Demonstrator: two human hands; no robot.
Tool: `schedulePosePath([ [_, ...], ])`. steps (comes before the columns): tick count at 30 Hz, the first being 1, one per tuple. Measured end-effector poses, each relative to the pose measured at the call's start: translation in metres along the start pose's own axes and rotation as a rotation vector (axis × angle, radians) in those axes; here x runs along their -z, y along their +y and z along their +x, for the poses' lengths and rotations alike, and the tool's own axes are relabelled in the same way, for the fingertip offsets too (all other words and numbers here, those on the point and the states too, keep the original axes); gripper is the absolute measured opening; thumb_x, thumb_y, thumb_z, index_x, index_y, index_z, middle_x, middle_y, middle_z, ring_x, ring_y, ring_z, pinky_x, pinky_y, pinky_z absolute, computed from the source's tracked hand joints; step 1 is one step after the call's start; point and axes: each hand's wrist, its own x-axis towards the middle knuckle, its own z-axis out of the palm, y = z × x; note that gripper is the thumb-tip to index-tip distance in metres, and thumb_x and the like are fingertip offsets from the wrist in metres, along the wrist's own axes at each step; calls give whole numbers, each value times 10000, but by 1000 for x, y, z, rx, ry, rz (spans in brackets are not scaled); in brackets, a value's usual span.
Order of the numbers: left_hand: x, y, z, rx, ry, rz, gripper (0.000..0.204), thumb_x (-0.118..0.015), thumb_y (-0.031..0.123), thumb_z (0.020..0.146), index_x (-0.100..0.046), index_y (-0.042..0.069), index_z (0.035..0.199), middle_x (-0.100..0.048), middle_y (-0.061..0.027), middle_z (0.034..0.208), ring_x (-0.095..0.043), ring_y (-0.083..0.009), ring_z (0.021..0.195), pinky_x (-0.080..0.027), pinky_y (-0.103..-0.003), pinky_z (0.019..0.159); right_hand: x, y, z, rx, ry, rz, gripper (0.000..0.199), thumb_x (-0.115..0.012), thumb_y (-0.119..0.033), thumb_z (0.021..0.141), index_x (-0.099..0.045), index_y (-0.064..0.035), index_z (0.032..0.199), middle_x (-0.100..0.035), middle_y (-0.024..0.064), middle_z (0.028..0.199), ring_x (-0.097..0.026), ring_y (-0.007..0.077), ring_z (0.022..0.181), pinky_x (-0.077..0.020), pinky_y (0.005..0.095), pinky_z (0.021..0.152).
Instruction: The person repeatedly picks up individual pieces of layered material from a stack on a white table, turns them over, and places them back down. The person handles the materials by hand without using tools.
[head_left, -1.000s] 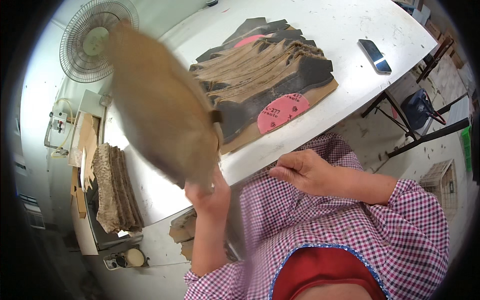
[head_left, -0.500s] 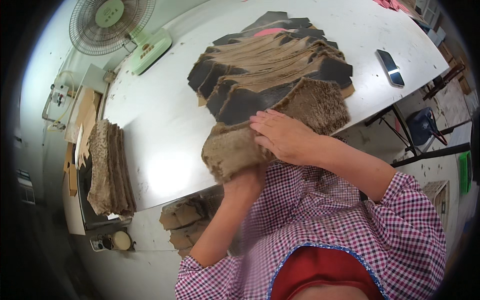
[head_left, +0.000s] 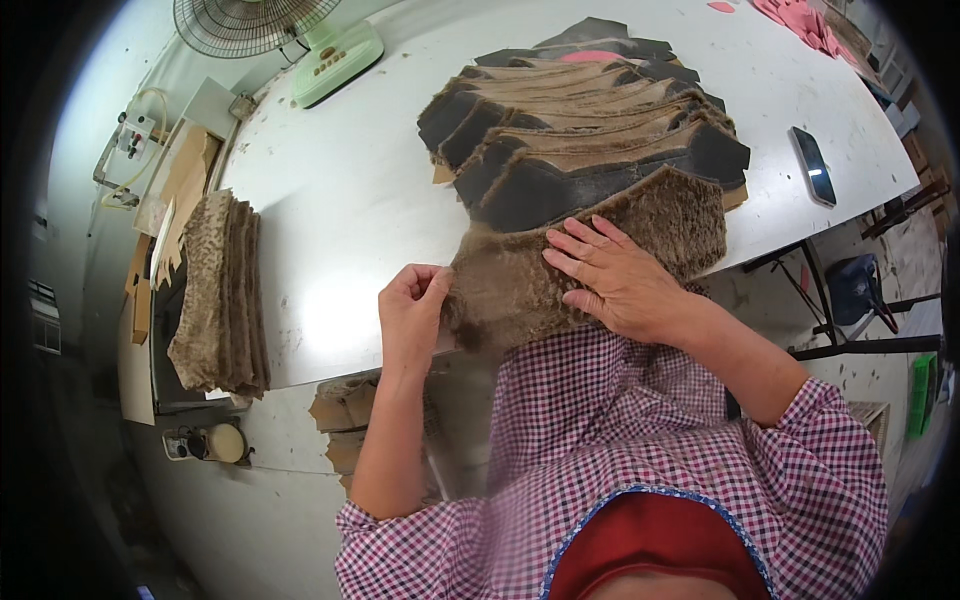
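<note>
A brown fur piece (head_left: 505, 285) lies fur side up along the table's near edge, part of it overhanging toward my checked apron. My right hand (head_left: 615, 275) rests flat on its middle, fingers spread. At its left end my left hand (head_left: 415, 300) pinches the edge between thumb and fingers. Just beyond, overlapping rows of similar pieces (head_left: 590, 130) fan away from me, showing dark backing and brown fur edges. A bit of pink (head_left: 590, 56) shows near the far end of the fan.
Another stack of fur pieces (head_left: 215, 300) stands at the table's left edge. A green fan (head_left: 340, 65) is at the back left. A phone (head_left: 813, 165) lies to the right, and pink cloth (head_left: 805, 25) at the far right corner. Brown bundles (head_left: 345, 405) sit below the table.
My left hand has come out from under the near fur piece to its left end, and the piece now lies flatter. My right hand has spread its fingers. The view has shifted slightly.
</note>
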Motion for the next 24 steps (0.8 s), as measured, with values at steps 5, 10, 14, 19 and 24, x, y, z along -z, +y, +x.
schedulePosePath([
  [5, -15, -3, 4, -480, 138, 643, 68, -629, 23, 883, -579, -8, 850, -561, -72, 828, -510, -180, 735, -439, -319, 655, 1, -2, -4, -3, 19, 54, 549, -502, -352, 963, -434, -30, 1403, -366, 117, 1504, -243, 259, 1437, -135, 418, 1195],
  [10, -31, -9, 2, -602, 168, 787, 101, -564, -50, 857, -480, 4, 839, -518, -167, 817, -515, -348, 798, -431, -405, 726, 9, -1, -5, 4, 26, 85, 583, -566, -358, 930, -448, -18, 1388, -384, 136, 1489, -280, 277, 1418, -163, 420, 1186],
  [14, -31, -4, -1, -578, 145, 847, 122, -562, -63, 838, -491, 4, 913, -529, -159, 836, -525, -346, 784, -442, -424, 713, 5, -3, -8, 12, 118, 66, 636, -479, -451, 953, -436, 11, 1388, -367, 168, 1491, -268, 290, 1422, -135, 435, 1189],
  [19, -39, 4, -2, -448, 111, 778, 478, -563, -86, 828, -453, 8, 1283, -550, -116, 877, -552, -274, 821, -468, -397, 761, -2, -2, -8, -21, 94, -82, 763, -354, -560, 964, -342, 39, 1435, -291, 165, 1534, -210, 274, 1447, -84, 432, 1196],
  [24, -62, 27, -21, -697, 186, 866, 513, -539, -82, 856, -437, 42, 1344, -533, -157, 1114, -511, -297, 1064, -420, -398, 939, -10, 5, -10, 25, 121, -48, 793, -332, -576, 961, -298, 46, 1453, -271, 161, 1545, -185, 269, 1456, -52, 424, 1201],
])
